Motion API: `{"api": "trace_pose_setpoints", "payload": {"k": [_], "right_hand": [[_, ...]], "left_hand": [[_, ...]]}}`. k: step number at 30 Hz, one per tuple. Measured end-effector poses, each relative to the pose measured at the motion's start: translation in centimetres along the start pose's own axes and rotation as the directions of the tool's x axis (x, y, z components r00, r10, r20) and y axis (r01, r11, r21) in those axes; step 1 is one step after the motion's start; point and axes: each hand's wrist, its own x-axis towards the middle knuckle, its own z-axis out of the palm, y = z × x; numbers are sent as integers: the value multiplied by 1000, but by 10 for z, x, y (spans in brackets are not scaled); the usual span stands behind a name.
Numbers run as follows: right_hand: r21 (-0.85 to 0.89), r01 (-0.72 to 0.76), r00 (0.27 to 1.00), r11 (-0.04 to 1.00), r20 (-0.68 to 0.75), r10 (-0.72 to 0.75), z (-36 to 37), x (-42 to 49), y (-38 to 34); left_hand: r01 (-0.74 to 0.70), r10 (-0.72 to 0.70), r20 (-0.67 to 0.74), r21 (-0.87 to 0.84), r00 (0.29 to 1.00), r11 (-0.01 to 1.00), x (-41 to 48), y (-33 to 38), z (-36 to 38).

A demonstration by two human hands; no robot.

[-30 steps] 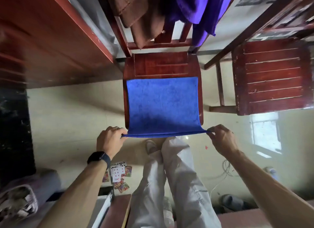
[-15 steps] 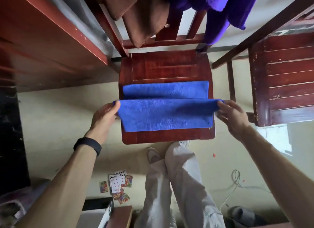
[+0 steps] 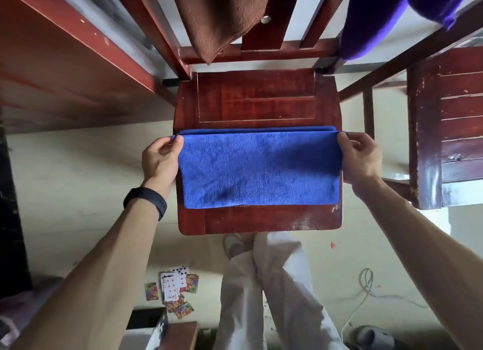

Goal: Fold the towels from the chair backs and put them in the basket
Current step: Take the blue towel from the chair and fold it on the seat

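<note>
The blue towel (image 3: 261, 169) lies folded in half across the middle of the chair seat (image 3: 256, 99), and it spans the whole gap between the two hands. The left grip (image 3: 160, 157) pinches the far left corner of the top layer, thumb over the cloth and fingers curled at its edge. The right grip (image 3: 360, 157) pinches the far right corner the same way. Both hands sit just off the sides of the seat, level with the towel's far edge. That upper edge lies almost flush over the lower layer, with only a thin blue strip showing behind it. The fold faces the person, a little back from the seat's front rim.

Half a second ago the lifted edge was only halfway across, held above the seat with the far half of the towel bare behind it. A second ago the towel lay open in one layer, its near end drooping over the front of the seat with both hands down there. The hands have since carried that end away from the body to meet the far edge.

A brown towel (image 3: 224, 18) and a purple towel (image 3: 373, 20) hang on the chair back. A second chair (image 3: 449, 130) stands to the right, and playing cards (image 3: 173, 287) lie on the floor.
</note>
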Motion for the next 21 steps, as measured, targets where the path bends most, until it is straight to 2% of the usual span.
{"api": "trace_pose_setpoints", "payload": {"k": [4, 10, 14, 21], "right_hand": [[-12, 39, 999, 999, -8, -39, 4, 5, 1], [-88, 64, 998, 994, -23, -66, 10, 12, 2], [-166, 97, 994, 981, -32, -103, 16, 15, 1], [-286, 190, 971, 939, -87, -223, 23, 20, 3]], "left_hand": [[-71, 73, -52, 27, 996, 997, 6, -2, 6], [-76, 84, -82, 99, 993, 992, 15, -3, 9], [-60, 86, -113, 214, 990, 975, 18, 4, 13], [-148, 236, -110, 514, 965, 845, 15, 15, 17]]}}
